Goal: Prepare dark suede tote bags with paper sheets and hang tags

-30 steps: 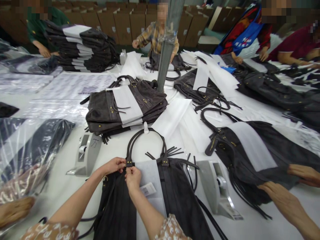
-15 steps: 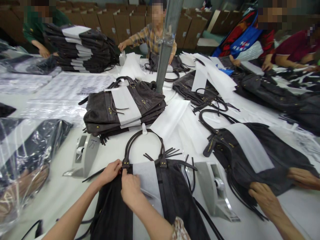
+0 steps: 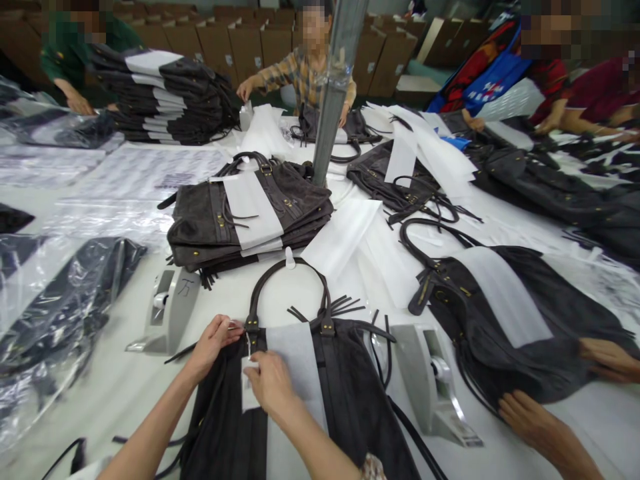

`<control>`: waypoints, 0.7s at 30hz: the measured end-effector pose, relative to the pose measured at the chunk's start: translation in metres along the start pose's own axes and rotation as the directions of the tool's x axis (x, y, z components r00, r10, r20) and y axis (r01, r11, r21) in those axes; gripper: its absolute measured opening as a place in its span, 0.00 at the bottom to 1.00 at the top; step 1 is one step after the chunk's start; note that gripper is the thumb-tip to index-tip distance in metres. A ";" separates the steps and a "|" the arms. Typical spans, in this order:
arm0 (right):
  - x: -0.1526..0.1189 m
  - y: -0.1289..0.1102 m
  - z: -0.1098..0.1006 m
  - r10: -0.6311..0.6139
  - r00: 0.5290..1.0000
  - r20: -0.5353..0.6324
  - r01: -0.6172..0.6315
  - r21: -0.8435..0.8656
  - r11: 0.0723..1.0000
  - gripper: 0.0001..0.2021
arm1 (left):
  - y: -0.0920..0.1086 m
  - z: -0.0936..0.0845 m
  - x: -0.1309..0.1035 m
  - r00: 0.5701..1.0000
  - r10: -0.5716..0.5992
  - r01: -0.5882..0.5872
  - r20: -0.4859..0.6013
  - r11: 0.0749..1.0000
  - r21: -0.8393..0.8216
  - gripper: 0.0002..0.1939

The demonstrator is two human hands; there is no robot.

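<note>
Right hand (image 3: pixel 273 383) pinches the white tag (image 3: pixel 249 395), lower centre of the frame, over the dark bag (image 3: pixel 350 383); left hand (image 3: pixel 215 341) curls its fingers beside the handle (image 3: pixel 253 309), whether gripping anything I cannot tell; grey dispenser (image 3: pixel 175 307) centre-left, second dispenser (image 3: pixel 416 367) lower right.
</note>
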State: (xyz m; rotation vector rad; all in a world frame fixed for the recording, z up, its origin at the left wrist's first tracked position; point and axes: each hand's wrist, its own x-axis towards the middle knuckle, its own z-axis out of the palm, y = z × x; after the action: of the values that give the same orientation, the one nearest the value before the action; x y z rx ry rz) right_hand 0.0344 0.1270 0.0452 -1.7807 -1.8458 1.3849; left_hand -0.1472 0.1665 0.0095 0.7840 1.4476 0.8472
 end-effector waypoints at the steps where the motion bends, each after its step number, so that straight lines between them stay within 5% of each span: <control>1: 0.001 0.001 0.001 -0.008 0.997 -0.076 0.008 0.004 1.000 0.09 | 0.000 -0.001 -0.001 0.999 -0.024 0.024 0.022 0.999 -0.039 0.24; 5: 0.024 0.002 -0.002 -0.131 0.964 -0.233 0.157 0.097 0.983 0.11 | 0.007 -0.001 -0.004 0.997 -0.003 -0.001 0.078 0.999 0.051 0.21; 11: 0.060 0.002 -0.001 -0.317 0.935 -0.159 0.326 0.031 0.945 0.08 | 0.021 0.003 -0.004 0.985 0.085 -0.109 0.151 0.982 0.153 0.17; 21: 0.069 0.009 0.007 -0.252 0.952 -0.172 0.280 0.166 0.946 0.08 | 0.017 0.004 0.000 0.993 0.037 -0.063 0.111 0.967 0.246 0.19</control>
State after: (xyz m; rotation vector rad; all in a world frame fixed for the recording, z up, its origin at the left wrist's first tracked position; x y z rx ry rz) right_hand 0.0193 0.1821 0.0053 -1.4388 -1.7367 1.2426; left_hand -0.1438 0.1752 0.0243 1.0434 1.4614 0.6573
